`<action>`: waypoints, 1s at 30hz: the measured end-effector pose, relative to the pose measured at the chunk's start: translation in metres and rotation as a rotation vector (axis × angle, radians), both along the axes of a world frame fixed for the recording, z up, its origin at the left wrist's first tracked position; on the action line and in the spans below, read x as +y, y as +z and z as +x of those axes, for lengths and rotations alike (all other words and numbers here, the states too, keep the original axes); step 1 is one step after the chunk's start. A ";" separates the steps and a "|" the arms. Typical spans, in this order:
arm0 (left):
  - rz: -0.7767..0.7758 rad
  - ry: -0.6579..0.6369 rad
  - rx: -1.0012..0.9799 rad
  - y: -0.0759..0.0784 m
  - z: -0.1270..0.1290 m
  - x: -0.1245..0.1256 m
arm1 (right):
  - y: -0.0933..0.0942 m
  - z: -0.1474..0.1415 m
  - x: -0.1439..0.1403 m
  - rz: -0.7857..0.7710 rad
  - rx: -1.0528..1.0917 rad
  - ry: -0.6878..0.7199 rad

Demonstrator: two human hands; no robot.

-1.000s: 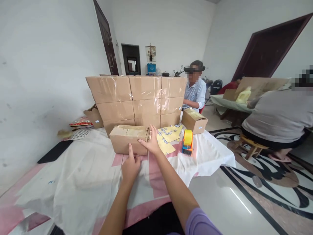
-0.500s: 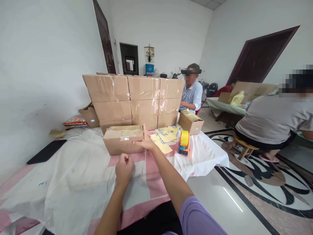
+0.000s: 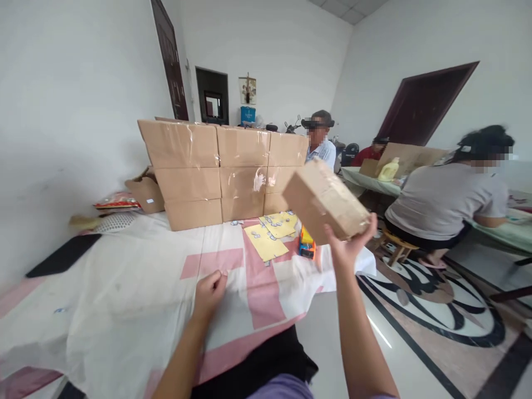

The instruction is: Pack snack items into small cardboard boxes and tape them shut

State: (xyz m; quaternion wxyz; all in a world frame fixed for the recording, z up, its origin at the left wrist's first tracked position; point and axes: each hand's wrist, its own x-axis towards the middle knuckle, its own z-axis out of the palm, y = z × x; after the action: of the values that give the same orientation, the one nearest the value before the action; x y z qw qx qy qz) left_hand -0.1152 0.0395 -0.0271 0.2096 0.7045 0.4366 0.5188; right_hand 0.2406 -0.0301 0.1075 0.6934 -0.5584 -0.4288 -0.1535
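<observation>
My right hand grips the end of a taped cardboard box, raised and tilted over the right side of the table. My left hand is curled closed above the tablecloth; whether anything is inside the fingers does not show. Partly behind the raised box stands a tape dispenser with a yellow roll and blue-orange body. Yellow printed sheets lie to its left. A wall of stacked cardboard boxes, closed with clear tape, rises at the back of the table.
The pink-and-white tablecloth covers the table. At left lie a black flat item, an opened carton and a red packet. A co-worker sits behind the boxes; another person sits on a stool at right.
My right hand has lifted the box off the table in front of the stack and swung it right. The left hand stays nearly in place. The view has shifted slightly right.
</observation>
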 end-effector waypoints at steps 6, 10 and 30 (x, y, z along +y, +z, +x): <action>-0.031 -0.042 -0.094 0.003 0.004 0.002 | -0.040 0.099 -0.024 -0.203 -0.001 -0.517; -0.063 -0.041 -0.153 0.003 0.004 -0.005 | -0.080 0.103 0.009 -0.268 -0.007 -0.533; -0.147 0.515 -0.419 0.035 -0.130 0.042 | -0.132 0.103 0.000 -0.782 0.129 -0.219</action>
State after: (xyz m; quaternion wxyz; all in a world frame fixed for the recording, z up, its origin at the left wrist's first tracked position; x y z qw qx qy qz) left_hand -0.2448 0.0815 0.0078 0.2072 0.4323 0.5837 0.6554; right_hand 0.3434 -0.0297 -0.0244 0.4338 -0.8308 -0.3484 -0.0166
